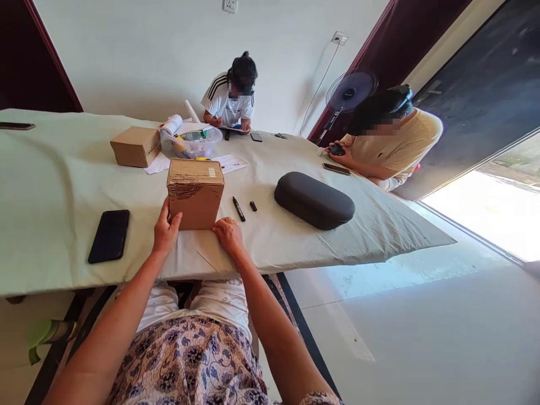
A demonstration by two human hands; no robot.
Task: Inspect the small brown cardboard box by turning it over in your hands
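Note:
A brown cardboard box (197, 207) stands upright on the cloth-covered table in front of me, black pen scribbles across its top and upper front. My left hand (165, 228) grips its left side, thumb on the front face. At the lower right corner, my right hand (228, 233) has its fingers curled against the box's bottom edge. Just right of the box lies an uncapped black marker (238, 208), and its cap (253, 206) sits apart beside it.
A dark hard case (314, 201) lies to the right, a phone (108, 236) to the left. Behind are a second cardboard box (135, 146) and a plastic basket (198, 147) with items. One person (232, 95) sits across the table; another (383, 135) sits at the right, holding a dark object.

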